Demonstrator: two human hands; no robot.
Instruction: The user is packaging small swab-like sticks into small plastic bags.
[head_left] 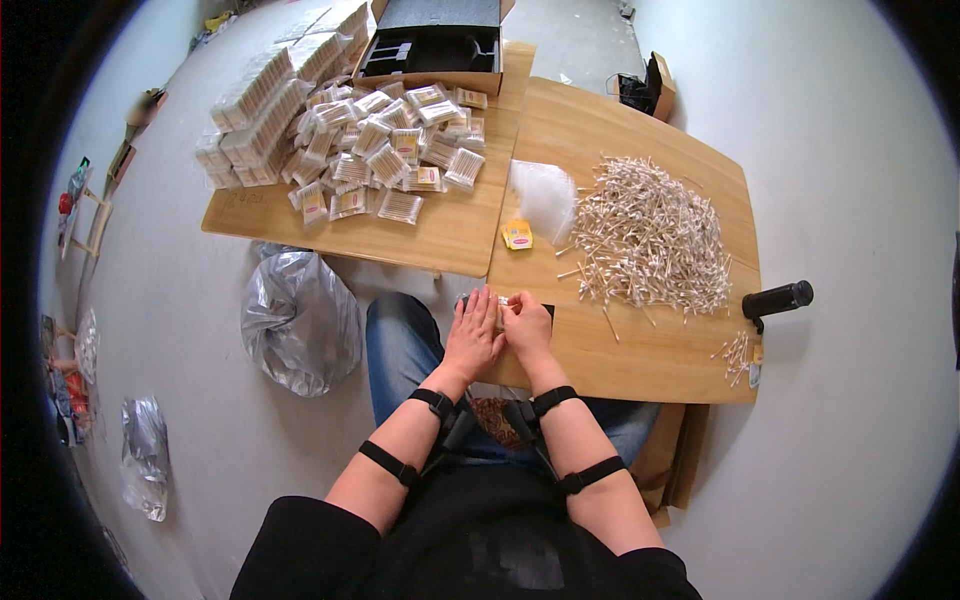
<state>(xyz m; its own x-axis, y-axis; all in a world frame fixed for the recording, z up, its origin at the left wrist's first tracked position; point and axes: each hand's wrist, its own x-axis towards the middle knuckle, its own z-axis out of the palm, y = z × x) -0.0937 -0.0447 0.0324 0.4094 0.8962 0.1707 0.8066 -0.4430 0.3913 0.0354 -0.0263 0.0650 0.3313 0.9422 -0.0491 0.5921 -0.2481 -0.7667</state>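
At the near edge of the right-hand table, my hands are side by side over a small whitish clear bag [499, 312], mostly covered by them. My left hand [474, 338] lies flat along its left side, fingers stretched out and pointing away from me. Curled fingers of my right hand [527, 322] pinch at its right side; what exactly is between the fingertips is hard to see. A dark flat thing [548, 314] sticks out under my right hand. Beyond are a stack of clear empty bags [543, 200] and yellow cards [517, 235].
Loose cotton swabs [655, 235] form a big heap on the right; a few more [737, 357] lie near a black cylinder [778, 299]. Filled swab packs [385, 150] pile up on the left table [440, 240], beside stacked bundles [262, 105] and an open box [430, 45]. A grey plastic bag [300, 320] stands below.
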